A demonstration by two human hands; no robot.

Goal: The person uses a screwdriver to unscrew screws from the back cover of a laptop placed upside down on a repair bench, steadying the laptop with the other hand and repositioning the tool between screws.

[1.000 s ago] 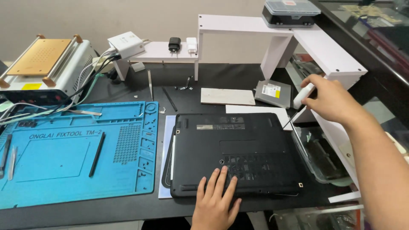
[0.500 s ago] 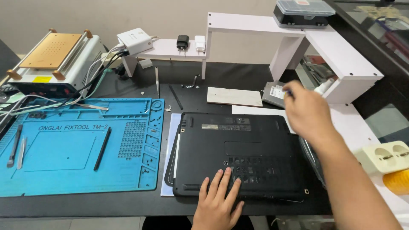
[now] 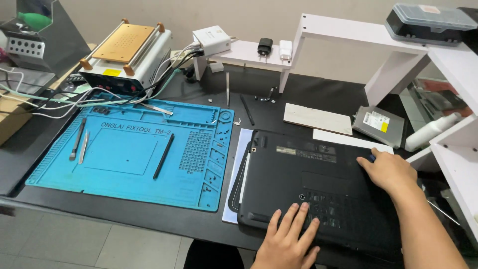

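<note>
Nearest the camera, the left hand [image 3: 286,239] lies flat on the upturned black laptop [image 3: 308,187], its fingers [image 3: 294,221] spread fairly wide and pressing on the vented base panel; it grips nothing, only steadies. The laptop lies bottom-up on a white sheet on the black table [image 3: 64,199], just under both hands. It looks like a stiff, moderately heavy slab with a smooth plastic shell that could slide on the paper; the safest hold is probably at the two side edges or corners, away from the thin vent grille beyond the left fingertips.

Farther out and to the right of those fingers, the right hand [image 3: 391,172] rests on the laptop's far right corner, fingers curled down and close together. A small dark blue tip shows just past the knuckles, perhaps a tool, but whether the fingers pinch it cannot be told.

To the left of the left fingers, well apart, lies a blue repair mat [image 3: 129,152] with a black spudger [image 3: 163,156] and thin metal tools on it. Beyond the right fingers lie a pale strip [image 3: 317,118], a flat optical drive [image 3: 378,127] and a white bottle [image 3: 430,132]. Farthest back stand a heating plate machine [image 3: 127,55] and a white shelf [image 3: 348,32] carrying chargers and a dark parts case [image 3: 428,22].
</note>
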